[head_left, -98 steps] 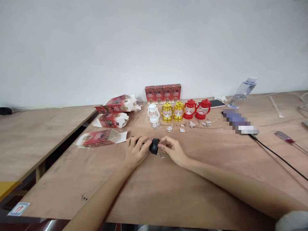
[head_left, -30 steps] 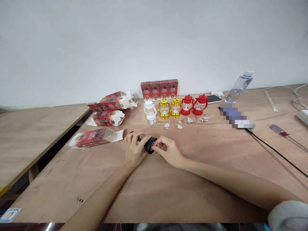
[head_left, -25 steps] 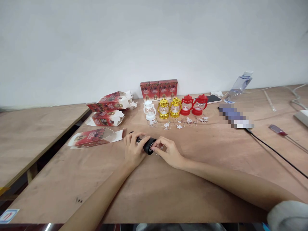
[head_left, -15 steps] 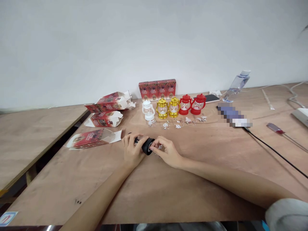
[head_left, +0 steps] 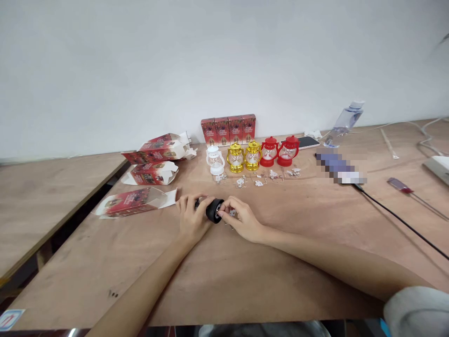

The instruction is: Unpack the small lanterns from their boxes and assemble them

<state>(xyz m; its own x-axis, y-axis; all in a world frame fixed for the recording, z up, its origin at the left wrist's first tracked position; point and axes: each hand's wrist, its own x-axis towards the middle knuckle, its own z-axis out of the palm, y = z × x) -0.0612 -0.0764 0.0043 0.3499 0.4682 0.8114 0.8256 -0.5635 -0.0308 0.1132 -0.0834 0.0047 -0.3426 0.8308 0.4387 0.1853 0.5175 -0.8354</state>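
My left hand (head_left: 193,219) is wrapped round a black lantern (head_left: 213,211), which lies on its side with its round base turned to the right. The fingertips of my right hand (head_left: 242,219) are pinched together at the open underside of that base. Whatever small part they may hold is too hidden to make out. Beside the right fingers, a small white piece with wire (head_left: 232,213) lies on the wooden table (head_left: 224,281). Behind my hands stand a white lantern (head_left: 215,160), two gold lanterns (head_left: 236,158) and two red lanterns (head_left: 269,151).
Small wire parts (head_left: 240,182) lie before the lanterns. Red boxes (head_left: 228,131) stand at the wall, with opened boxes (head_left: 135,202) at the left. Rightward are a phone (head_left: 308,142), a tilted bottle (head_left: 343,125), a blurred-out device with a cable (head_left: 386,210) and a screwdriver (head_left: 400,186).
The black lantern's base has turned slightly, showing a little more of its underside. Both hands stay almost in the same place, and the whole view has shifted a little.
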